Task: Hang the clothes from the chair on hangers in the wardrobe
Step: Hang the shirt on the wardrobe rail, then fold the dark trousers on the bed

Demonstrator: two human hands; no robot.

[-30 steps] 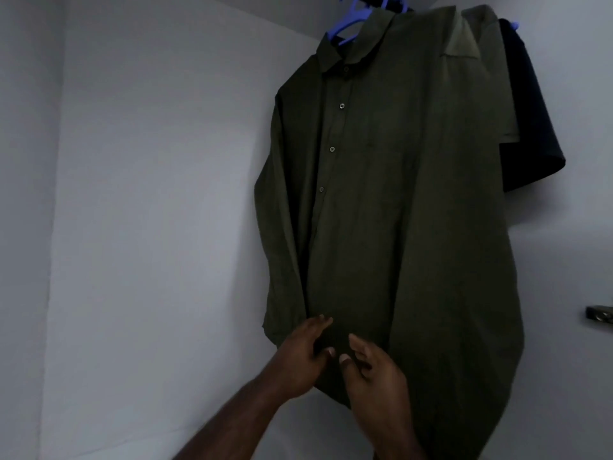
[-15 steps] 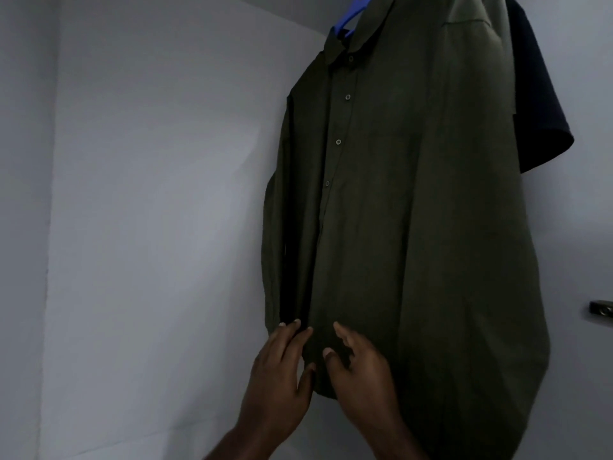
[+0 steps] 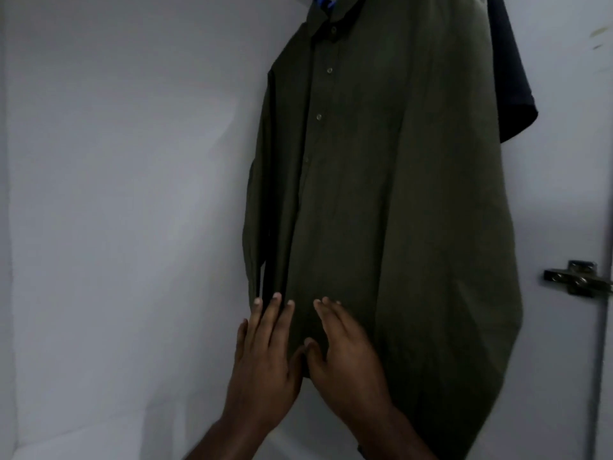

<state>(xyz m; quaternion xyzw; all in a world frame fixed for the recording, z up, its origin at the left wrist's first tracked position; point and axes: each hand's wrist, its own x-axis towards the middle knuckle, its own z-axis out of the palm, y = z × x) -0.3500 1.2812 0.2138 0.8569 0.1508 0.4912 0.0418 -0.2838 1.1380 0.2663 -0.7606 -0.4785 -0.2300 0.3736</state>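
Olive-green button shirt is seen hung on a blue hanger at top centre of frame, inside the pale-walled wardrobe. A dark navy garment is hung just behind it, upper right. Left hand and right hand are laid flat on the shirt's lower front, fingers straight; nothing is gripped by either. A metal hinge is noted at right edge.
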